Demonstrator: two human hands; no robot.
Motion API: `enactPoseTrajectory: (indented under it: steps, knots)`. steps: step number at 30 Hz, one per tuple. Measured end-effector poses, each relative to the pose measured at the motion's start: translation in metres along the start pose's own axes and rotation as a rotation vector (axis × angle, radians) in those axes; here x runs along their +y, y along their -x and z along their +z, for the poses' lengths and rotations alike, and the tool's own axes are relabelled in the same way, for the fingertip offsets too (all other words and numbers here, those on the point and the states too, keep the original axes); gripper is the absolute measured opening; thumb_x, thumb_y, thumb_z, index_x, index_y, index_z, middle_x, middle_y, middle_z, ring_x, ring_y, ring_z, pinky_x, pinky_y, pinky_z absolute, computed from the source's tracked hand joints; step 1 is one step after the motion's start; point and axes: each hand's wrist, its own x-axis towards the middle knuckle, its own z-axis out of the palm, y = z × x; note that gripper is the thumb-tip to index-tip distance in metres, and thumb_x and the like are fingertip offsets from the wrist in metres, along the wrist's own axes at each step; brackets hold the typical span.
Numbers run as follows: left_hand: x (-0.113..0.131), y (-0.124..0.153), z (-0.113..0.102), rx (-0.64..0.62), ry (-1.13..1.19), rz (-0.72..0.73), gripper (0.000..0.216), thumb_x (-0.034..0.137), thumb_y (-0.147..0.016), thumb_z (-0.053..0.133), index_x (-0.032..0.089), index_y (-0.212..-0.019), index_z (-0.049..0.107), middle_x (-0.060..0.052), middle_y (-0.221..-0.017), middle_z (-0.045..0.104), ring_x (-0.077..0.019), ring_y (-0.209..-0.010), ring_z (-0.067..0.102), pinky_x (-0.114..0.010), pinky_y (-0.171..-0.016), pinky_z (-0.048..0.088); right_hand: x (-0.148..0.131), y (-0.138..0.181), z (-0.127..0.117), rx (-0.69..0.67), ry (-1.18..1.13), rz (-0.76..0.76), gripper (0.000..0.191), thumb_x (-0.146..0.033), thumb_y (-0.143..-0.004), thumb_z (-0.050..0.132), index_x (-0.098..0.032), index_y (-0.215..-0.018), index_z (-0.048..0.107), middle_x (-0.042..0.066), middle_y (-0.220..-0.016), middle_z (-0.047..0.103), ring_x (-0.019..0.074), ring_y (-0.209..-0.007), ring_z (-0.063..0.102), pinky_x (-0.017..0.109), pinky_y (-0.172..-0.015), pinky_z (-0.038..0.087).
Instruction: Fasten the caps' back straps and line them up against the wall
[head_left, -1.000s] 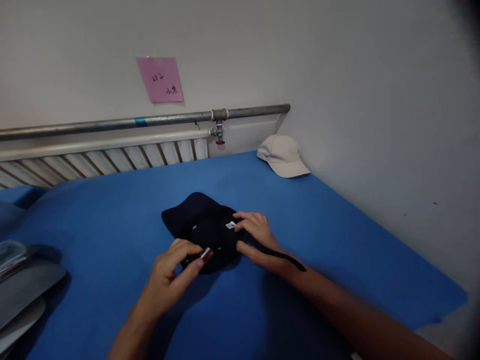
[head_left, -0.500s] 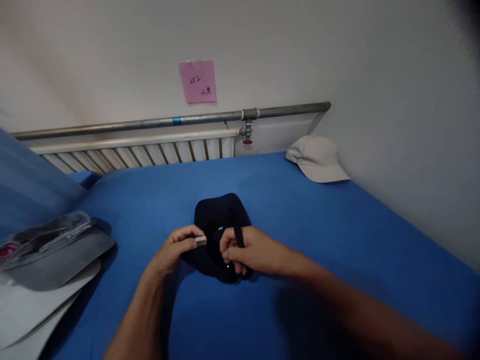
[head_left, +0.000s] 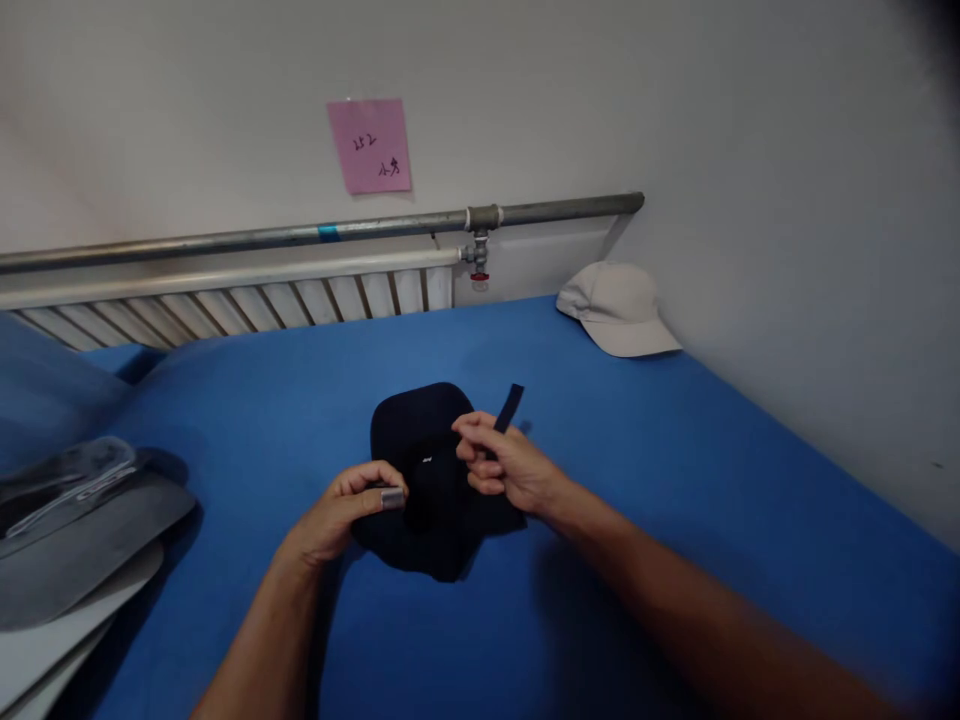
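Note:
A dark navy cap (head_left: 450,520) lies on the blue surface with its brim (head_left: 412,412) pointing away from me and its hollow side partly showing. At the cap's left edge my left hand (head_left: 345,515) is closed, thumb and forefinger pinching a shiny metal buckle (head_left: 392,498). On the right side my right hand (head_left: 510,465) is closed around a dark strap (head_left: 510,406), whose free end sticks up above the fingers. Whether the strap joins the cap is hidden by the hand.
Grey and white caps (head_left: 90,550) are stacked at the left edge beside blue cloth (head_left: 52,390). A pale cap (head_left: 619,310) rests at the back right by the wall. Behind run a metal pipe (head_left: 247,238), a radiator (head_left: 262,305) and a red-handled valve (head_left: 480,275).
My right hand has risen slightly and moved right, turning so the strap end now points upward. My left hand keeps its pinch on the buckle. The whole view has shifted a little.

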Motion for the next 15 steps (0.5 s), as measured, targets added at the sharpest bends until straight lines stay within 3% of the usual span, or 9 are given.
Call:
enactPoseTrajectory:
  steps: [3,7,9,15]
  knots:
    - [0.002,-0.001,0.004,-0.019,-0.012,0.085,0.015,0.030,-0.069,0.076,0.016,-0.072,0.072,-0.008,-0.080,0.065,-0.0172,-0.074,0.058,-0.026,-0.068,0.044,0.009,0.004,0.003,0.022,0.507,-0.090,0.008,-0.027,-0.084,0.058,-0.021,-0.086,0.055,-0.006,-0.061,0.050,0.0045,-0.042,0.037,0.019,-0.041,0.028]
    - [0.006,0.002,0.008,-0.067,-0.055,0.143,0.010,0.028,-0.073,0.073,0.017,-0.073,0.072,-0.011,-0.101,0.068,-0.0226,-0.095,0.059,-0.030,-0.081,0.044,0.022,0.010,0.008,-0.011,1.075,-0.334,0.009,-0.025,-0.090,0.047,-0.020,-0.086,0.054,0.000,-0.069,0.058,0.0118,-0.061,0.053,0.026,-0.057,0.038]
    - [0.008,0.005,0.007,-0.134,-0.061,0.119,0.011,0.029,-0.074,0.072,0.018,-0.075,0.073,-0.011,-0.098,0.068,-0.0219,-0.093,0.060,-0.030,-0.080,0.044,0.024,0.012,0.010,-0.031,1.266,-0.377,0.004,-0.018,-0.088,0.049,-0.020,-0.089,0.053,0.004,-0.079,0.063,0.0153,-0.068,0.058,0.028,-0.060,0.038]
    - [0.012,0.012,-0.005,-0.355,-0.136,0.027,0.013,0.031,-0.076,0.071,0.019,-0.080,0.073,-0.009,-0.099,0.069,-0.0218,-0.094,0.059,-0.031,-0.078,0.042,0.023,0.015,0.018,-0.047,1.653,-0.345,0.022,-0.005,-0.084,0.040,-0.015,-0.100,0.052,0.011,-0.090,0.064,0.0190,-0.073,0.061,0.029,-0.059,0.036]
